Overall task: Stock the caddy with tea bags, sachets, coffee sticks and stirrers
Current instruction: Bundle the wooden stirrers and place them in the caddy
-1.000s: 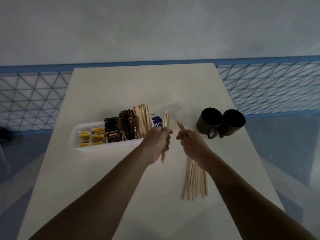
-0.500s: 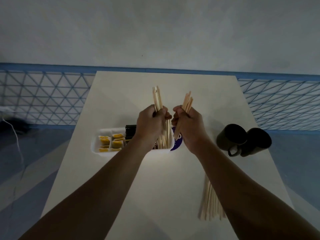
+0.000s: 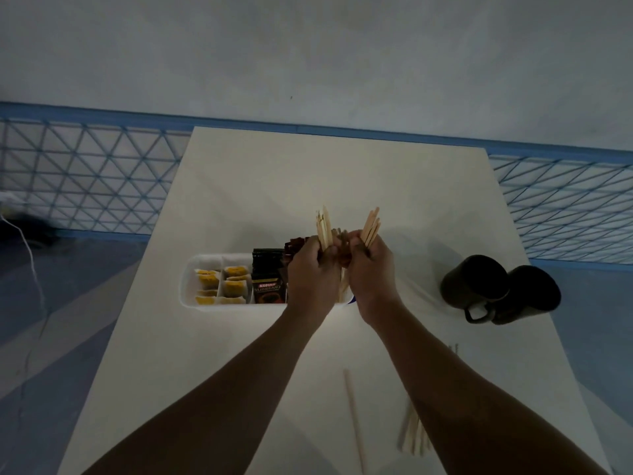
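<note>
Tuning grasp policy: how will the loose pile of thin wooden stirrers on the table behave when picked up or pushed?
Probably stiff and light: the loose pile of thin wooden stirrers lies straight, none visibly bent. Likely to scatter when pushed: a single pale wooden stick already lies apart from it. They look flat, so probably slide rather than roll.

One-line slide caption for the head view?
Left hand and right hand each grip stirrers at the white caddy holding tea bags and coffee sachets; two dark mugs nearby.
</note>
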Action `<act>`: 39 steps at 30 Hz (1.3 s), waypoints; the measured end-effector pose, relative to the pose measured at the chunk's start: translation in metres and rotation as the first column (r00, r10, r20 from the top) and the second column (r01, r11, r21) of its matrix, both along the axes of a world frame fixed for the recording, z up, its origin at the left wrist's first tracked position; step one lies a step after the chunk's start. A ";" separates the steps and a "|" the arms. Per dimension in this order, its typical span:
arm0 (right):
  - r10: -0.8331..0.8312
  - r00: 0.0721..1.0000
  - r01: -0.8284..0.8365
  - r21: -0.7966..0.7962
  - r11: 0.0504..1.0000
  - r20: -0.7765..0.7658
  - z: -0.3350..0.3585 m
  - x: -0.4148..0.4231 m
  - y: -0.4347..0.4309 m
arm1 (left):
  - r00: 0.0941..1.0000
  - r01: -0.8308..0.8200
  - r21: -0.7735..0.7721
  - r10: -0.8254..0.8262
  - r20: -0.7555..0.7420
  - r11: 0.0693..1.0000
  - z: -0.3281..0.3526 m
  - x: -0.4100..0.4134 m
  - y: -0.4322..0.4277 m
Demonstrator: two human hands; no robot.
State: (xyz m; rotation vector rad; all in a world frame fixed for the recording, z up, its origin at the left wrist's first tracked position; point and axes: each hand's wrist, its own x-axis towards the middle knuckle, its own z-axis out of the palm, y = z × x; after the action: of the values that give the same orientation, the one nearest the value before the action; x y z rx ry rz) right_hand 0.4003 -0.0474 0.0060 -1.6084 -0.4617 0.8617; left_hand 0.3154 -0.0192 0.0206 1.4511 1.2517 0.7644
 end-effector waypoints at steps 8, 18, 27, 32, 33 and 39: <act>0.055 0.995 -0.053 -0.023 0.998 0.088 -0.010 -0.003 -0.007 | 0.998 0.014 0.117 -0.007 -0.058 0.993 -0.005 0.002 -0.004; 0.219 0.781 -0.164 -0.147 0.976 0.585 -0.014 -0.001 -0.011 | 0.999 -0.031 0.191 0.037 -0.032 0.981 0.012 0.001 0.008; 0.362 0.629 -0.188 -0.317 0.930 0.688 -0.011 -0.002 -0.025 | 0.999 -0.040 0.240 0.038 0.017 0.970 0.020 -0.007 0.024; 0.389 0.679 -0.183 -0.370 0.911 0.622 -0.012 -0.009 -0.019 | 0.998 -0.033 0.176 0.022 0.063 0.984 0.023 -0.010 0.027; 0.391 0.685 -0.178 -0.379 0.908 0.615 -0.012 -0.011 -0.016 | 0.998 -0.029 0.167 0.018 0.068 0.986 0.023 -0.010 0.027; 0.363 0.721 -0.171 -0.357 0.918 0.590 -0.011 -0.008 -0.006 | 0.999 0.017 0.180 -0.022 0.025 0.984 0.027 -0.016 0.031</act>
State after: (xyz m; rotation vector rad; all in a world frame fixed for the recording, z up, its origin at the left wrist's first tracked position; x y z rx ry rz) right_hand 0.3924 -0.0538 -0.0050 -2.1384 -1.1381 0.5650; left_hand 0.2997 0.0118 0.0475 1.5903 1.1710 0.8995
